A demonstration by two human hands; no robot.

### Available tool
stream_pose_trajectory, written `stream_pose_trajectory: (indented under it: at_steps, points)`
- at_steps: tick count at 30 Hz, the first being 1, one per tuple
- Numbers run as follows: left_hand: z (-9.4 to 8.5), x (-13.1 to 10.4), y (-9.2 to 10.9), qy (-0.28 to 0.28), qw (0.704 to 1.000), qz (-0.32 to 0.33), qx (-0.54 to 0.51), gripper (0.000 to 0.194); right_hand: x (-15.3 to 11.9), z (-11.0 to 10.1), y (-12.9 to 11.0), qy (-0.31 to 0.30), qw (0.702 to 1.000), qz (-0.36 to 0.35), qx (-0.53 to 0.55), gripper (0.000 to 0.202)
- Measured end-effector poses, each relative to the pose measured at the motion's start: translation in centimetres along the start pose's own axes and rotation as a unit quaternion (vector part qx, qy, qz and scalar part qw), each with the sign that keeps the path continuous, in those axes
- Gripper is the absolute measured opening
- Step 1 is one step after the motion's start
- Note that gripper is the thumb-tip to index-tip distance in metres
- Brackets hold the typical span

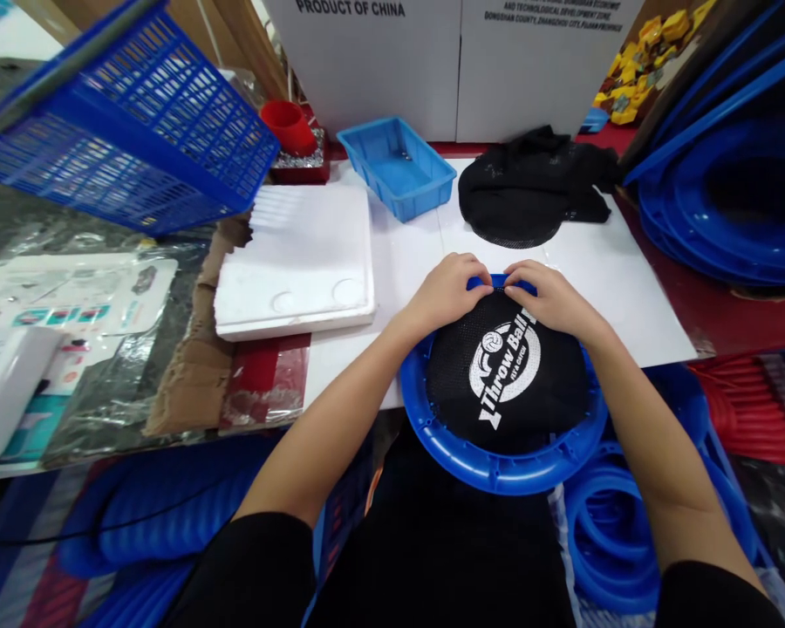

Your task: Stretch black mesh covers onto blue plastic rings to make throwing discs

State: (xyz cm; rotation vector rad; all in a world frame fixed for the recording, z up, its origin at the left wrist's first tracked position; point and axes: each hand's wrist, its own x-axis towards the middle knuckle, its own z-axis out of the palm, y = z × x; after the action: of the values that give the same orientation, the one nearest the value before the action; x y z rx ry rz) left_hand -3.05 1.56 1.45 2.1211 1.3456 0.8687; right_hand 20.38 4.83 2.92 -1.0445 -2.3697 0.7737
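A round blue plastic ring (497, 480) lies tilted at the table's front edge, its near side over my lap. Inside it is a black mesh disc (563, 392) printed in white with "Throw Ball". At the ring's far rim, my left hand (454, 292) pinches the mesh edge between thumb and fingers. Close beside it, my right hand (546, 296) is closed on the same edge, thumb on the mesh. Just what lies under the fingertips is partly hidden. Beyond the hands, a pile of black mesh pieces (529, 187) rests on the white board.
A light blue tray (399, 209) sits behind, left of the mesh pile. White foam (301, 262) and a tilted blue basket (170, 113) stand to the left, near a red cup (288, 128). Stacked blue rings (693, 235) are at right; more rings (611, 558) lie below.
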Motion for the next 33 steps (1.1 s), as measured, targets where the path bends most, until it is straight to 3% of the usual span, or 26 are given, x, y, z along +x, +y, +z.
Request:
stream_pose_trajectory:
  at_steps: [10, 15, 20, 26, 33]
  points:
    - [0.7, 0.6, -0.7, 0.007, 0.997, -0.059, -0.051, 0.009, -0.1, 0.4, 0.3, 0.052, 0.995, 0.057, 0.061, 0.012]
    - [1.1, 0.7, -0.5, 0.016, 0.997, -0.074, -0.034, 0.010, 0.5, 1.1, 0.3, 0.064, 0.994, 0.083, 0.021, 0.012]
    - [1.2, 0.5, -0.7, 0.020, 0.996, -0.079, -0.029, 0.010, 1.4, 0.9, 1.4, 0.023, 0.993, 0.117, 0.023, 0.011]
    - [0.7, 0.4, -0.7, 0.004, 0.993, -0.081, -0.084, 0.012, 2.0, -0.3, 2.7, -0.062, 0.975, 0.150, 0.150, 0.013]
    - [0.9, 0.6, -0.7, -0.011, 0.995, -0.081, -0.050, 0.015, 1.7, 1.1, 1.9, 0.010, 0.992, 0.122, 0.017, 0.009]
